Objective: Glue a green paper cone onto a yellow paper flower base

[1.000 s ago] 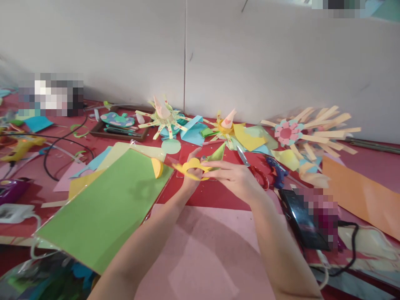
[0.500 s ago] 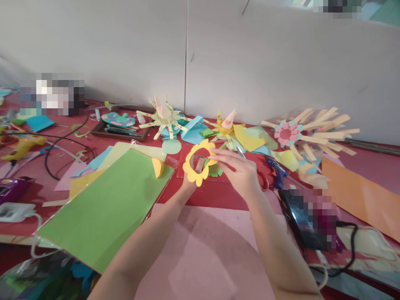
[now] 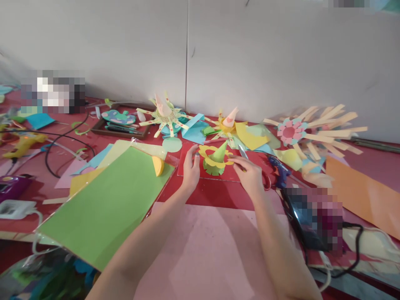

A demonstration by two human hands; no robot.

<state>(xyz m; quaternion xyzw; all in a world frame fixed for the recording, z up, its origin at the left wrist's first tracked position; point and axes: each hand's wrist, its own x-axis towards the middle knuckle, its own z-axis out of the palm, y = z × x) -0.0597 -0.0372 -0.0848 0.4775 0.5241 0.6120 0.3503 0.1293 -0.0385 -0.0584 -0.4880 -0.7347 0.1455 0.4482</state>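
Right hand: your right hand (image 3: pixel 249 175) is pinching the yellow paper ring (image 3: pixel 203 153) by its edge.
Left hand: your left hand (image 3: pixel 191 168) is loosely open, fingers up, just beside the ring.
Yellow ring: around the green paper cone (image 3: pixel 218 154), over the red board (image 3: pixel 187 161).

The ring (image 3: pixel 205 153), held up before, tipped flatter and came around the cone (image 3: pixel 220 153), slightly nearer the counter's (image 3: pixel 175 192) right edge. The left hand (image 3: pixel 191 170) moved out beside it, toward the left edge.
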